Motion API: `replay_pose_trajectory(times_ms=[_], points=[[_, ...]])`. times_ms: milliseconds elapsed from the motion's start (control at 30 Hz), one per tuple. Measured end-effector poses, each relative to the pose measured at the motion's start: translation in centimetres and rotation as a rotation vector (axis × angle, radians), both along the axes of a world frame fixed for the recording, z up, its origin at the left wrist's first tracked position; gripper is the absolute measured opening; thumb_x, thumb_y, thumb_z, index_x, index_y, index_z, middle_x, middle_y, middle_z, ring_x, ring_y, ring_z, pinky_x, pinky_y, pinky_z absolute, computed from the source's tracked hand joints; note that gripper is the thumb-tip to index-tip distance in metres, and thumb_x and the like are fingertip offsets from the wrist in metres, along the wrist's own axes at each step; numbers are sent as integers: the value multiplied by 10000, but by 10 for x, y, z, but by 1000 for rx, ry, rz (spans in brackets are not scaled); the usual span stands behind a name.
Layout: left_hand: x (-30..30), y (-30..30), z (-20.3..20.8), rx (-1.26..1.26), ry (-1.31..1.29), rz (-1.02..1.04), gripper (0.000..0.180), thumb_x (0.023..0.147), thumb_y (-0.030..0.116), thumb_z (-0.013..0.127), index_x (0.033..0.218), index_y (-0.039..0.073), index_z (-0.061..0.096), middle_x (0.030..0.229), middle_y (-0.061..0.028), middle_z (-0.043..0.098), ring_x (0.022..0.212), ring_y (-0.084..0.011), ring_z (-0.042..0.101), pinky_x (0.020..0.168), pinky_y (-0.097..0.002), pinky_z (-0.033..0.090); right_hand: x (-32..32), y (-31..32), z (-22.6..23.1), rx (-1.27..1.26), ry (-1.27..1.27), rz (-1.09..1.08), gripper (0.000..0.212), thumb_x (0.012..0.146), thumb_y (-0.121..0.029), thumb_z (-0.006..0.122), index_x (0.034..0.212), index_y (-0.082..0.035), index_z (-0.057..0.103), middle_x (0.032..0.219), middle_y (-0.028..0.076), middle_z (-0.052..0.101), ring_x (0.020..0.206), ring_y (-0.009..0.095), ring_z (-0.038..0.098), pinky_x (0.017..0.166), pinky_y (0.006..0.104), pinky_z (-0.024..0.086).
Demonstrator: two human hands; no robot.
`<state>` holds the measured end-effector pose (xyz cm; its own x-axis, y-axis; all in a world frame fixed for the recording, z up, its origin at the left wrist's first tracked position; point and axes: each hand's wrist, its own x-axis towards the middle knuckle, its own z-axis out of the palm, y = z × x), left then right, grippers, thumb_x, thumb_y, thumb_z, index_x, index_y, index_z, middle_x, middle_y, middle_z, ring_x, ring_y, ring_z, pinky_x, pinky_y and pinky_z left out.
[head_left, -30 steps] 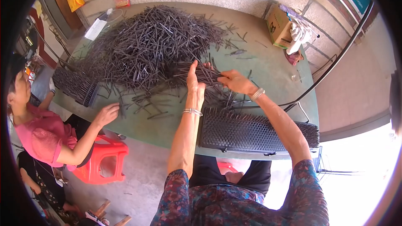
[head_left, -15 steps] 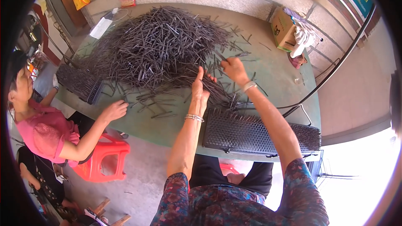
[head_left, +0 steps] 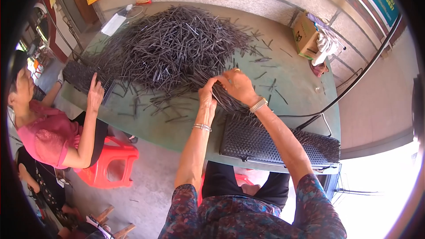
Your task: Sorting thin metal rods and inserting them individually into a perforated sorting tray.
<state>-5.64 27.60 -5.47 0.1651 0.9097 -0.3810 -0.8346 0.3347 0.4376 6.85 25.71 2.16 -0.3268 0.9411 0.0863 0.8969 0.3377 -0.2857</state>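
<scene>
A bundle of thin dark sticks (head_left: 226, 102) is gripped in my left hand (head_left: 208, 92), at the near side of a big heap of the same sticks (head_left: 172, 46). My right hand (head_left: 240, 85) is closed against the top of this bundle, its fingers curled beside my left thumb. Its fingertips are partly hidden, and how many sticks it pinches does not show. Just in front of me, below the bundle and under my right forearm, lies a black perforated rack (head_left: 254, 139) with many sticks standing in its holes at the right.
A co-worker in a pink top (head_left: 46, 130) sits at the left by a second black rack (head_left: 84, 77). Loose sticks (head_left: 170, 106) are scattered over the green table (head_left: 301, 102). A cardboard box with cloth (head_left: 305, 37) stands back right. A black cable (head_left: 341, 99) crosses the right side.
My right hand has come down and left, from apart to meeting my left hand at the bundle. The co-worker's near hand has lifted from the table edge toward their rack.
</scene>
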Motion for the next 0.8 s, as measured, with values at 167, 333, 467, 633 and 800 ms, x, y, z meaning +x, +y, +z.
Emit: replay_pose_trajectory(times_ms=[167,333,467,633,800], points=[[-9,-10,16,359,597,301,236,773,135,721,900,-46,637,873,-107,689,762,-193,652,695,-324,518,-36,0,-5,54,723,-68,940,752,-573,743,1316,113,434,1246,311,542,1174,398,547,971,434,447],[-26,-33,-25,487,1128,297,316,819,250,713,937,-24,608,813,-147,663,777,-194,632,704,-347,492,-64,-8,-18,-388,938,-161,914,735,-516,802,1289,95,408,1249,277,540,1171,342,536,1001,395,416],[-35,-30,-26,394,1329,8,375,804,261,730,1015,-9,579,862,-174,677,834,-225,673,729,-363,502,-78,-22,-22,-147,987,-200,679,770,-408,804,1146,65,492,1084,191,635,1003,267,607,909,382,467],[-31,-45,-22,469,1236,179,446,790,280,743,1084,0,557,932,-190,688,928,-299,688,774,-392,513,-78,-14,-19,-268,1152,-219,576,826,-320,772,1162,67,509,920,93,625,819,118,553,766,300,486],[-25,-56,-27,461,1104,139,507,773,270,770,1145,-9,569,968,-144,703,943,-267,689,806,-368,513,-80,-5,-30,-42,1132,-276,383,898,-262,681,1057,73,584,840,68,631,789,98,551,713,301,480]])
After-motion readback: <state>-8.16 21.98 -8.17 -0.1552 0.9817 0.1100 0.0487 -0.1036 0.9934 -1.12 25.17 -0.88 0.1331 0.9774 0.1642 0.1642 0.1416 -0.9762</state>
